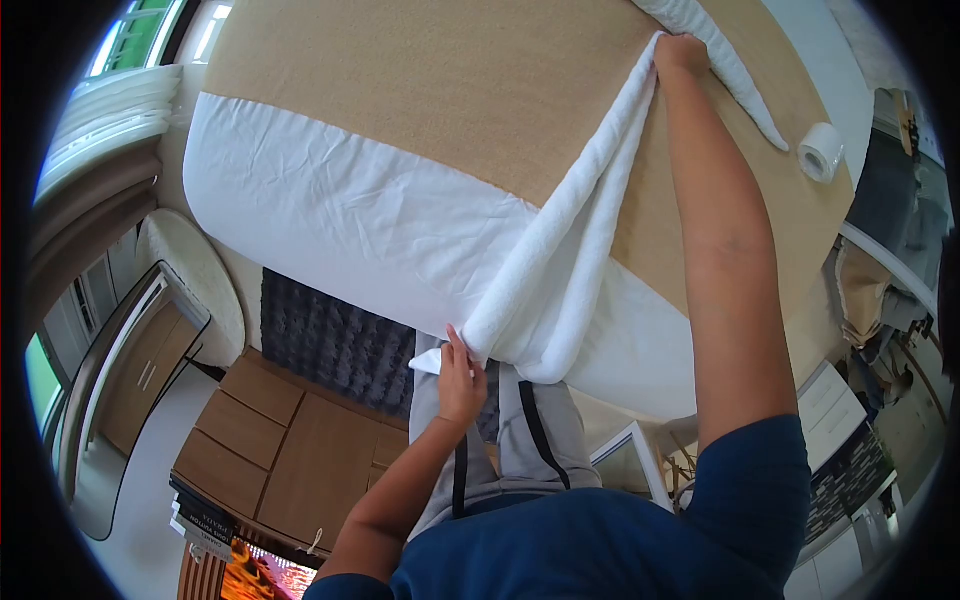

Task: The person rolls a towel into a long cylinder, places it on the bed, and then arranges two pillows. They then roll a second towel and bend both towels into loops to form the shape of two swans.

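Note:
A white, fluffy towel lies in long folds across the bed, from its far right part to the near edge, where its lower end hangs over. My right hand, arm stretched out, is closed on the far end of this towel. At the bed's near edge, my left hand grips the towel's near end, and a small white corner sticks out to its left. Beyond my right hand lies another strip of white fluffy cloth. A tan blanket covers much of the bed, with a white sheet along its near side.
A white roll stands at the bed's right. Below the near edge is a dark, textured mat. A brown cabinet with drawers stands at the lower left, near a mirror. My legs are close against the bed.

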{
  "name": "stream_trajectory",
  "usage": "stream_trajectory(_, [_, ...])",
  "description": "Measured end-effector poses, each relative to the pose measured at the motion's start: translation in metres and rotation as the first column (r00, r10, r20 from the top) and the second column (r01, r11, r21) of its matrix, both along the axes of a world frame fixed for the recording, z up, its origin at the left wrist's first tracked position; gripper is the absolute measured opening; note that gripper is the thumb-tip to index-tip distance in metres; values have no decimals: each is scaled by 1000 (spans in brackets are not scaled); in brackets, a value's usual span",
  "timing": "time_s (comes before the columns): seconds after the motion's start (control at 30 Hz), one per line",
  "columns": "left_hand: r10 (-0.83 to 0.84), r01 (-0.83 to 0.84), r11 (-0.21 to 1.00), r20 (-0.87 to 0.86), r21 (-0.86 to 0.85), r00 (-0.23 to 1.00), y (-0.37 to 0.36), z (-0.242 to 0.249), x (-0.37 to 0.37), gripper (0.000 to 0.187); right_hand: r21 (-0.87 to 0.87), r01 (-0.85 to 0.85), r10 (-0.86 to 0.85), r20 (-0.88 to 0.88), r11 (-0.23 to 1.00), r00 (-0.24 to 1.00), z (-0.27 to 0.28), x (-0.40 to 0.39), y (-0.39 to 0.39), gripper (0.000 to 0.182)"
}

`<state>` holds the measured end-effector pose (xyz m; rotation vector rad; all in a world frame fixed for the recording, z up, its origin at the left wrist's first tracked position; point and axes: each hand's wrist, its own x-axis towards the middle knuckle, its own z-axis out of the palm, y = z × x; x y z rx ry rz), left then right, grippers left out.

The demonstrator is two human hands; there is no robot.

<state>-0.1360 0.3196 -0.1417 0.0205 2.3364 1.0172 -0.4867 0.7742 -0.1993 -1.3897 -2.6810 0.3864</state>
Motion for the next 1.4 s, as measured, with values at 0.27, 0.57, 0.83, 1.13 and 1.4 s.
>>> stream_trajectory(0.27, [-148,149,989,-204,-10,968,-12,-17,-17,92,20,17,-17,14,1000,1000,-26,-6,14,28])
stream_trajectory(0.57, [-29,34,944,20,-328,999,52,-16,5,96,33,17,-15,-57,999,998,-36,-2,27,24])
stream_trajectory(0.83, [-25,36,942,38,-333,999,55,-11,1,95,-532,-322,-34,-553,783,832,43,167,-64,12])
stream_trajectory(1.13, [-124,98,951,-71,-292,990,50,-19,2,97,-567,-125,45,-153,814,987,58,453,-289,47])
stream_trajectory(1.4, [-145,88,953,-183,-290,972,49,-23,5,97,-237,59,-105,-186,970,977,32,428,-331,42])
